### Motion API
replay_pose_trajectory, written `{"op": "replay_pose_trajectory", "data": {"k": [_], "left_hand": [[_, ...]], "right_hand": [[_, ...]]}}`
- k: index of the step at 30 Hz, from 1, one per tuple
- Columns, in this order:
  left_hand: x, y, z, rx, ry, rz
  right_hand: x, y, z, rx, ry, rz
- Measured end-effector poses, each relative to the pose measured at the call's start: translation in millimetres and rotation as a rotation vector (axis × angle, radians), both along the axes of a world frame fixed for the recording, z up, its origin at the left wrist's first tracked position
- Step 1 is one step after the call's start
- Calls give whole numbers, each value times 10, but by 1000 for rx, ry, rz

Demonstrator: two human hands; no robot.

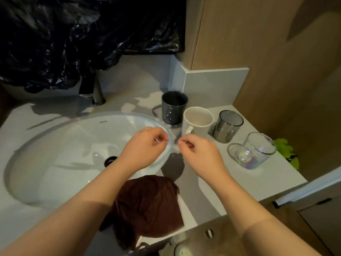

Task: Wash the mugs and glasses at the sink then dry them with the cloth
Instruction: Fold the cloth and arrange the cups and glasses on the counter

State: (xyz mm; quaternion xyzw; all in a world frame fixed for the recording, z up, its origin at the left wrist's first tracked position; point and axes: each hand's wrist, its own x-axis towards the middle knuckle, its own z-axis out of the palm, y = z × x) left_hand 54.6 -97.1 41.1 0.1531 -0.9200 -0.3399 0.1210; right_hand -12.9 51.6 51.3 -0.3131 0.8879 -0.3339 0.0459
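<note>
Single head-worn wide-angle view, looking forward and steeply down from close above the sink [55, 145] and tabletop [239, 182].

We found the sink bowl [60, 148] open from above. Four vessels stood in a close row on the right side of the worktop [208, 183], with narrow gaps: dark mug [174, 108], white mug [198, 120], grey glass [227, 126], clear glass [256, 150]. The tap [92, 89] and black plastic [73, 34] crowded the back edge; a brown cloth [147, 206] overhung the front edge.
</note>
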Motion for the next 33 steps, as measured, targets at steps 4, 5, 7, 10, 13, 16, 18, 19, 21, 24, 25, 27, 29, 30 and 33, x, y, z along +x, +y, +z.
{"op": "replay_pose_trajectory", "data": {"k": [4,5,7,10,13,16,18,19,21,24,25,27,29,30,33], "left_hand": [[-533,8,127,-22,37,111],[-643,-4,128,-25,32,147],[-832,-28,114,-18,18,214],[-1068,-64,100,-36,-15,296],[-1237,-95,148,-105,-87,354],[-1393,-135,183,-94,-185,339],[-1491,-186,177,-67,-225,347],[-1537,-219,165,-70,-240,352],[-1615,-288,135,-73,-267,336],[-1686,-368,119,-35,-293,269],[-1700,-387,128,-28,-302,255],[-1720,-415,159,-34,-308,247],[-1728,-443,182,-63,-295,251],[-1725,-455,183,-73,-286,256],[-1677,-491,175,-69,-273,286]], "right_hand": [[-483,56,197,63,170,-58],[-593,45,225,95,199,-63],[-792,-2,249,182,230,-72],[-1000,-103,215,349,252,-43],[-1118,-214,169,480,196,21],[-1181,-295,142,560,154,79],[-1212,-329,128,567,140,91],[-1225,-339,125,558,136,95],[-1256,-346,122,528,141,103],[-1298,-341,138,501,141,133],[-1315,-341,147,493,133,146],[-1350,-344,166,476,120,176],[-1378,-351,180,462,116,200],[-1390,-353,190,457,117,206],[-1424,-363,259,427,129,205]]}}
